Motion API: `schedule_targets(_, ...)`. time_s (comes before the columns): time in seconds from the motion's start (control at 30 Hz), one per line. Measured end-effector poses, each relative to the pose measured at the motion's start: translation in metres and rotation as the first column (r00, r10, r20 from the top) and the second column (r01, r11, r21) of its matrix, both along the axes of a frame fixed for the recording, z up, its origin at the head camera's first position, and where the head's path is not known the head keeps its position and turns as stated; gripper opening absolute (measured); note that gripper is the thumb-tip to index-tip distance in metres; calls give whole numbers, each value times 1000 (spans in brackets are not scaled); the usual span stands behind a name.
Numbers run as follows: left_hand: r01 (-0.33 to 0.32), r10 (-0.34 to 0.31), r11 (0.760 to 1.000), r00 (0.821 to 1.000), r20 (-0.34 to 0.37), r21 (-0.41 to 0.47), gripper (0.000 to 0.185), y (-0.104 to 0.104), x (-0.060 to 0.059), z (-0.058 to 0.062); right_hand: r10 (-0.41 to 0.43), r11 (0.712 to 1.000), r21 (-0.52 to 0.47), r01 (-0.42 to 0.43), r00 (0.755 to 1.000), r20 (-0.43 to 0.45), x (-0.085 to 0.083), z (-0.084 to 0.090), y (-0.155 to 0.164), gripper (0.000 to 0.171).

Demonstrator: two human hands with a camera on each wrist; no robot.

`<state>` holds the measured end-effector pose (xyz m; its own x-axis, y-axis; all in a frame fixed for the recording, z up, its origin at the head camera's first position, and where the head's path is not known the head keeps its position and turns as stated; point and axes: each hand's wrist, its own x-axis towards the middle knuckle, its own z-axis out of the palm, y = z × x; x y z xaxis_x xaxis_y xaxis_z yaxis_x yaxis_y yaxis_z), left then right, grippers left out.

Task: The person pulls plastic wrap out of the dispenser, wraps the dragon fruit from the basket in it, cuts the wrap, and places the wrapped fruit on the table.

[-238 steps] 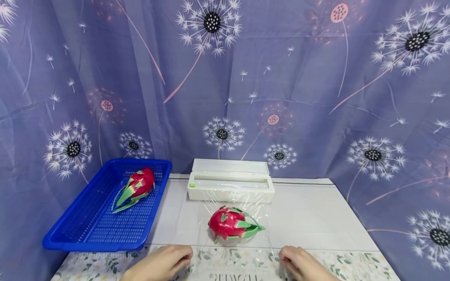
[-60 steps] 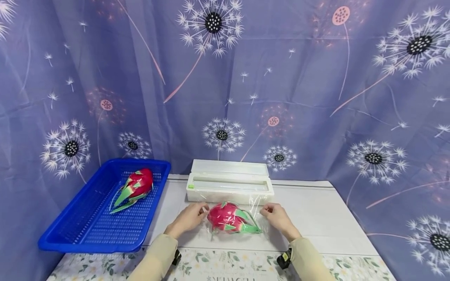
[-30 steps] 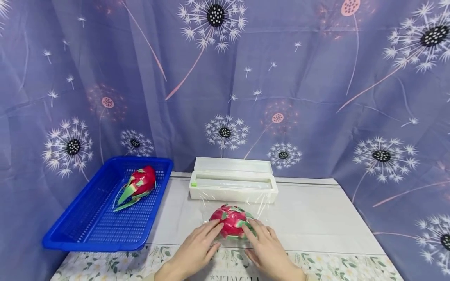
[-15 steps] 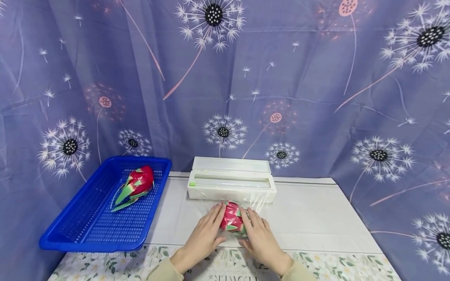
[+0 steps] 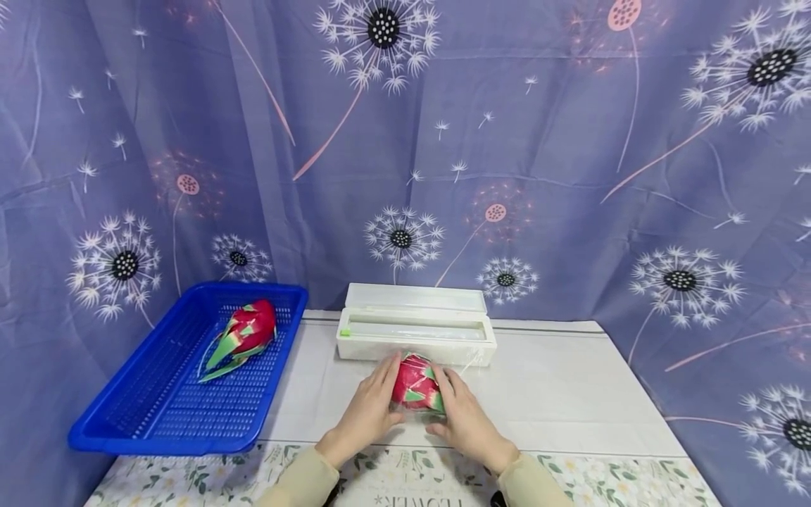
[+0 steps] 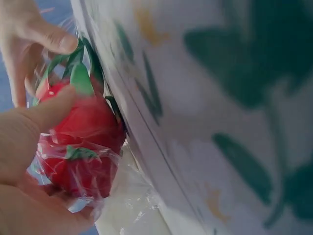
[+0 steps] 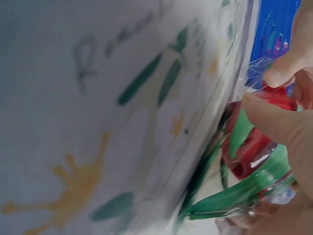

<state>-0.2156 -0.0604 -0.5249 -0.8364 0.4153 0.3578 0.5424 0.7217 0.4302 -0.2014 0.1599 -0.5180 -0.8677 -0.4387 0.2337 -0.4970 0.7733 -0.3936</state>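
Note:
A red and green dragon fruit (image 5: 415,384), wrapped in clear cling film (image 5: 470,362), sits on the white table just in front of a white cling-film dispenser (image 5: 415,336). My left hand (image 5: 374,401) cups its left side and my right hand (image 5: 459,412) cups its right side. In the left wrist view my thumb and palm curl round the film-covered dragon fruit (image 6: 83,147). In the right wrist view my thumb presses on the dragon fruit (image 7: 252,147) and its green leaves. The film still runs back to the dispenser.
A blue perforated basket (image 5: 158,412) stands at the left and holds another film-covered dragon fruit (image 5: 243,336). The white table (image 5: 557,394) stretches out to the right, with a floral strip (image 5: 602,479) along its front edge. A dandelion-print curtain hangs behind.
Both hands came in from the film's corners and closed round the fruit. In the last second they rolled it away from me towards the dispenser, winding the film about it.

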Motion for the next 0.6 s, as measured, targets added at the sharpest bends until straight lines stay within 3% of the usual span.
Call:
schedule_targets(0.23, -20, 17, 999, 997, 76, 34, 117, -1, -13, -4, -5, 1000, -30, 7, 998, 64, -9, -8, -3, 116)
schedule_targets(0.6, 14, -18, 997, 999, 48, 80, 103, -5, -31, -4, -24, 998, -65, 24, 1000, 3, -29, -8, -1, 106)
